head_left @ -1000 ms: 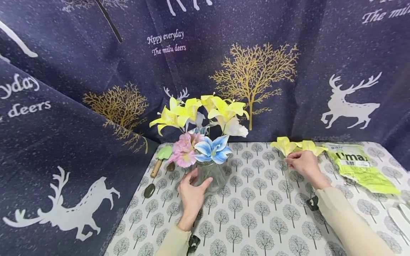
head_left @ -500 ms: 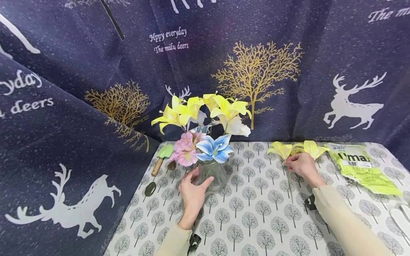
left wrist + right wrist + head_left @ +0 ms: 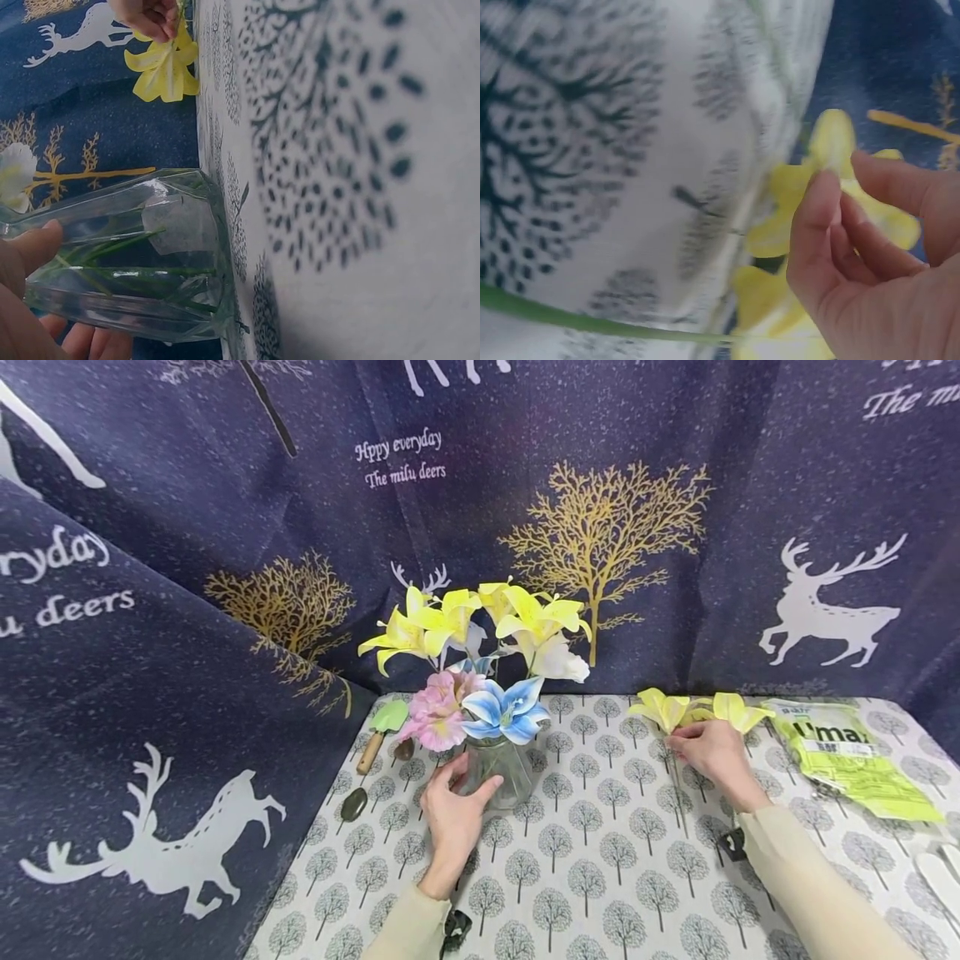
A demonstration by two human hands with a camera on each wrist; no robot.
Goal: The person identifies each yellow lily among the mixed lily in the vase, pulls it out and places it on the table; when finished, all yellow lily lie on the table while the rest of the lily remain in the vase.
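My left hand [image 3: 453, 810] grips the side of a clear glass vase [image 3: 504, 777], thumb toward the front. Green stems show through its wall in the left wrist view. From it rise yellow lilies [image 3: 536, 620], a blue-and-white lily [image 3: 506, 712], a pink flower [image 3: 435, 714] and a white flower [image 3: 561, 658]. Over at the right, my right hand [image 3: 716, 756] pinches a yellow lily [image 3: 662, 710] just under its bloom. Its thin stem slants down over the cloth. Another yellow lily [image 3: 731, 712] lies right behind this hand, partly covered by it.
A green packet [image 3: 847, 760] lies at the right, with a white object [image 3: 937, 877] at the table's right edge. Left of the vase are a small green trowel [image 3: 370, 752] and dark stones [image 3: 353, 805]. A deer-print curtain [image 3: 637, 410] hangs behind the tree-print tablecloth [image 3: 555, 868].
The right hand and its yellow lily have dipped slightly and shifted a little, the bloom now lower. My left hand keeps its grip on the vase. The head view has shifted slightly.
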